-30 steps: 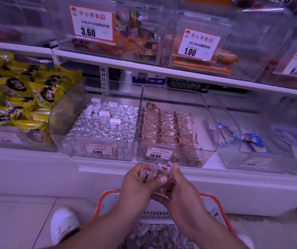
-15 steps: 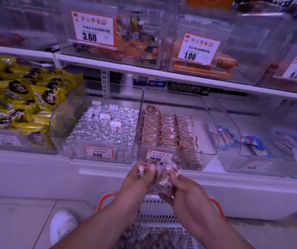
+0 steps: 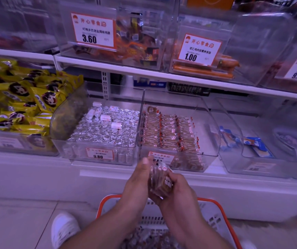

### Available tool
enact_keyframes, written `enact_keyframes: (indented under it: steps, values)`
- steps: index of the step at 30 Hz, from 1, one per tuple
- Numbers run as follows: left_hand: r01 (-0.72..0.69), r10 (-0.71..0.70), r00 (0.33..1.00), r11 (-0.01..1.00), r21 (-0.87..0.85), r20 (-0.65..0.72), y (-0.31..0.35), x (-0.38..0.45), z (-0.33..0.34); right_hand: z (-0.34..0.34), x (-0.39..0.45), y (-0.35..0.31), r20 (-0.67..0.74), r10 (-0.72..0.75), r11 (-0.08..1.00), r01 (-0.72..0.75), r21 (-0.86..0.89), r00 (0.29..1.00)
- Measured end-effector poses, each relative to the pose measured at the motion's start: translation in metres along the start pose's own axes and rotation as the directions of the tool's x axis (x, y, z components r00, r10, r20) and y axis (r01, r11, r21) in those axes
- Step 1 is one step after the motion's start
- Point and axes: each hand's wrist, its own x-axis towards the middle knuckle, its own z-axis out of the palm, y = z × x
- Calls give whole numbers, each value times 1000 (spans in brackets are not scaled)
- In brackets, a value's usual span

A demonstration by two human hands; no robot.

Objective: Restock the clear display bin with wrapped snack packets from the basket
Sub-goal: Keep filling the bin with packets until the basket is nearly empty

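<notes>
A stack of clear-wrapped brown snack packets (image 3: 159, 182) is pressed between my left hand (image 3: 137, 180) and my right hand (image 3: 177, 189), just in front of and below the clear display bin (image 3: 208, 141). That bin sits on the lower shelf and holds neat rows of the same packets. Its orange price tag is partly hidden behind my left fingers. Below my forearms stands the orange-rimmed white basket (image 3: 214, 203), with more wrapped packets lying in its bottom.
Left of the target bin is a bin of silver foil rolls (image 3: 106, 130), then yellow snack bags (image 3: 23, 103). On the right stands a nearly bare bin with blue packets (image 3: 255, 146). An upper shelf (image 3: 162, 74) with more bins overhangs. My white shoe (image 3: 64, 229) rests on the floor.
Both hands have risen with the packets from over the basket toward the bin's front. The loose bundle is now squared into a tight stack between the palms.
</notes>
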Motion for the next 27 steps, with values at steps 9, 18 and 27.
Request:
enact_keyframes:
  steps: [9,18,27]
  values:
    - [-256,274,957,951,172,-93,-8,-9,2,12,-7,3,-14,-66,987,63,-151,998]
    - [-432,451,889,884,180,-82,21,5,-5,25,-4,-25,275,-106,952,177,-250,956]
    - [-475,600,800,608,637,24,63,54,-19,37,75,-109,414,-123,762,353,-543,902]
